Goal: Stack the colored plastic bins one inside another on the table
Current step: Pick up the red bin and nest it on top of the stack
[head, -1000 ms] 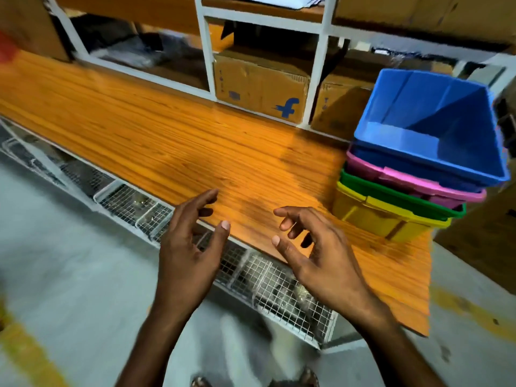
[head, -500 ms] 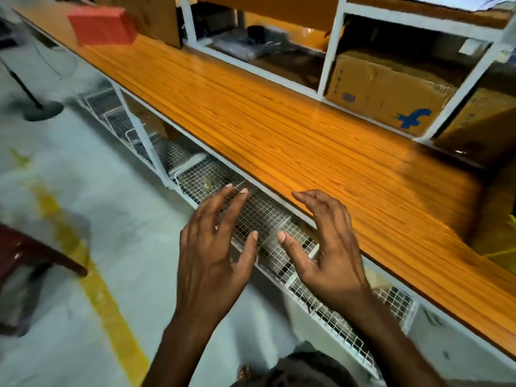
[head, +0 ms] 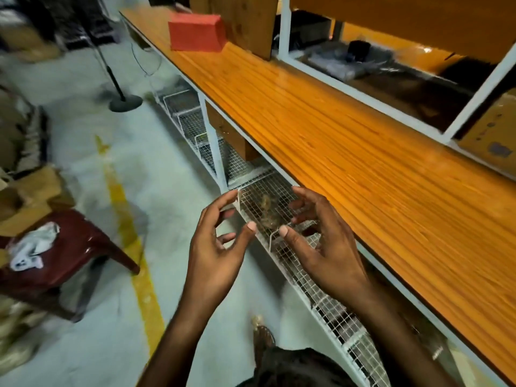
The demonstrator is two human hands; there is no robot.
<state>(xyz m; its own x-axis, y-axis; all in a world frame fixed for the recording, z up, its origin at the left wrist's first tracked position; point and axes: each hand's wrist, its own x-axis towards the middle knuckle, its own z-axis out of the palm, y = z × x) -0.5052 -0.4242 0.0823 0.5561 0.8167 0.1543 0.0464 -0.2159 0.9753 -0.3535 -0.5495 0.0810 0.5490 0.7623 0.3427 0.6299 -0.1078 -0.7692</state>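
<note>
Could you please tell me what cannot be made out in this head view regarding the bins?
Red bin, head view: far and blurred, so its open side cannot be told.
Other bins: none shows; the table runs past the right edge.
Shelf items: dark, blurred, unidentifiable.
Cardboard box: cut off by the right edge.

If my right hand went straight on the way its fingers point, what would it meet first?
Likely the white wire-mesh shelf below the orange wooden tabletop; the right hand points over it. Depth is unclear, so it might pass above.
</note>
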